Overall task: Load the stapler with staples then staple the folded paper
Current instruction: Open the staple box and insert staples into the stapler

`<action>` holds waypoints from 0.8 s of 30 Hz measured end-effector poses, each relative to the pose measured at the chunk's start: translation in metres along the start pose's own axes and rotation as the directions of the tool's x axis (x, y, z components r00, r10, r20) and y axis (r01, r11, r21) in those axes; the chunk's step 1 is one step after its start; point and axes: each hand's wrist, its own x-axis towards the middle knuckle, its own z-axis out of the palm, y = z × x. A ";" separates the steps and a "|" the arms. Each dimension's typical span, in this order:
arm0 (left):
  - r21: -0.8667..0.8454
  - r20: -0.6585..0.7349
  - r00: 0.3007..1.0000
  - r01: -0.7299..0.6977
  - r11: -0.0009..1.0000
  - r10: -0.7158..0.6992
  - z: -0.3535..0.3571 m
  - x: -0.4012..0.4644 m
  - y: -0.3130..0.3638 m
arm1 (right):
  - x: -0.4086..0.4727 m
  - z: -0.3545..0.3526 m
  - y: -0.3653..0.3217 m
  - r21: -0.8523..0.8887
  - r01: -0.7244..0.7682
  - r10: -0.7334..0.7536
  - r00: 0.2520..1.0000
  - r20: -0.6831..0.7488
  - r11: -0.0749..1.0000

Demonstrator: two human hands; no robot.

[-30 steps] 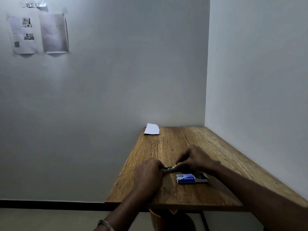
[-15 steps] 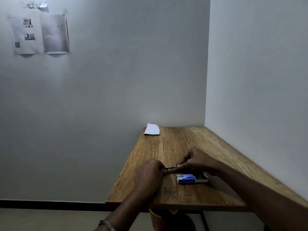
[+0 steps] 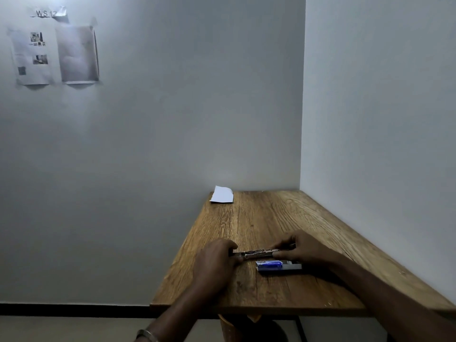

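A small metal stapler [image 3: 256, 253] lies lengthwise on the wooden table [image 3: 259, 218], drawn out long between my hands. My left hand [image 3: 217, 261] grips its left end. My right hand [image 3: 299, 248] pinches its right end, which my fingers hide. Just in front of the stapler sits a blue staple box [image 3: 277, 265] with its grey inner tray slid out to the right. The folded white paper [image 3: 222, 194] rests at the table's far left corner, well away from both hands.
White walls close the table in at the back and on the right. Printed sheets [image 3: 53, 49] are taped high on the back wall. The table's left and near edges drop to the floor. A dark stool [image 3: 254, 329] stands under the near edge.
My right hand has drawn to the right, away from my left hand, and the metal stapler now shows much longer between them. The box and paper have not moved.
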 end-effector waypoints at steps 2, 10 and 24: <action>-0.038 0.023 0.999 0.027 0.999 -0.026 -0.002 0.000 -0.003 | -0.001 0.000 0.002 0.039 0.002 -0.002 1.000 -0.011 0.999; -0.042 0.182 0.980 0.093 0.995 -0.084 -0.026 0.008 -0.027 | -0.002 0.004 0.006 0.026 0.005 -0.004 0.999 -0.049 1.000; -0.438 0.043 0.998 -0.015 0.899 0.038 -0.016 0.046 0.035 | -0.005 0.005 0.006 0.280 0.033 -0.007 0.996 -0.094 0.959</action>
